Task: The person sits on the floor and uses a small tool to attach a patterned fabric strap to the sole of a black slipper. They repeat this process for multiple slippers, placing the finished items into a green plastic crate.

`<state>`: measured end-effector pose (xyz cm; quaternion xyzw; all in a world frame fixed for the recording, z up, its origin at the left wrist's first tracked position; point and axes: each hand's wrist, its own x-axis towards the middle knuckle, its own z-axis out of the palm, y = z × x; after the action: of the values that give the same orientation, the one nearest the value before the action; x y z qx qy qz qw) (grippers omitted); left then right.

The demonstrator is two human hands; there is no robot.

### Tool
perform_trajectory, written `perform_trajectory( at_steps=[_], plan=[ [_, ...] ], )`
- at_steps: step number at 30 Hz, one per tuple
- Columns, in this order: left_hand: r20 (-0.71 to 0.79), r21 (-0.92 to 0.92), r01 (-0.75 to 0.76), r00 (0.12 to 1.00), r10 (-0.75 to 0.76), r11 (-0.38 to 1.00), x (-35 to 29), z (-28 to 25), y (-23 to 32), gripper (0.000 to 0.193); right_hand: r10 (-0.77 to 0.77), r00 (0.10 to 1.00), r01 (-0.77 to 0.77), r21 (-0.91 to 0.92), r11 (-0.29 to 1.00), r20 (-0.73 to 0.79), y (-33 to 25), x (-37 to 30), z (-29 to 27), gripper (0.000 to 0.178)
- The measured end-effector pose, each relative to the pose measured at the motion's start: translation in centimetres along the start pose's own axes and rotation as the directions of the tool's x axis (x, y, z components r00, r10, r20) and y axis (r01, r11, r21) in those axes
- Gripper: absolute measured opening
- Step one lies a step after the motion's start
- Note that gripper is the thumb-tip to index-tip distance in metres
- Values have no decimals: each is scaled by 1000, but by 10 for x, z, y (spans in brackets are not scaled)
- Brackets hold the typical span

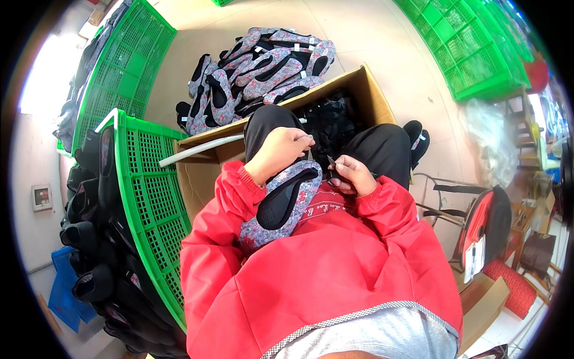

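A grey floral slipper (302, 209) with a black lining lies on my lap against the red smock, its toe end toward my body. Just above its far end, my left hand (282, 149) is closed in a pinch, fingertips together; whatever they hold is too small to make out. My right hand (354, 173) is closed around a small dark pointed tool (331, 160), whose tip points up and left, near the slipper's right edge. Between my knees, black items (329, 122) fill part of an open cardboard box (378, 99).
Beyond the box, many similar slippers (263, 72) are heaped on the floor. A green crate (152, 197) with black shoes behind it stands at my left. More green crates (463, 51) are stacked at the far right. A red-and-black round seat (485, 224) is at my right.
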<state>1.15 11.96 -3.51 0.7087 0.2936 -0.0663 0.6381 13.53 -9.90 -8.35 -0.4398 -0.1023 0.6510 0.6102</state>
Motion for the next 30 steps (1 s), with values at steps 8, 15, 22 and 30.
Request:
perform_trajectory(
  at_steps=[8, 15, 22, 30],
  plan=[
    [381, 308, -517, 836, 394, 799, -42, -11, 11, 50, -42, 997, 34, 115, 993, 68, 3, 2, 2, 22],
    [282, 501, -535, 844, 456, 680, -55, 7, 14, 53, -60, 998, 60, 119, 991, 5, 3, 0, 12, 20],
    [216, 526, -482, 873, 438, 700, -53, 4, 8, 50, -213, 964, 140, -373, 917, -162, 27, 11, 11, 31],
    [159, 599, -469, 864, 478, 649, -58, 21, 22, 53, -250, 960, 217, -229, 949, -127, 10, 4, 36, 49]
  ],
)
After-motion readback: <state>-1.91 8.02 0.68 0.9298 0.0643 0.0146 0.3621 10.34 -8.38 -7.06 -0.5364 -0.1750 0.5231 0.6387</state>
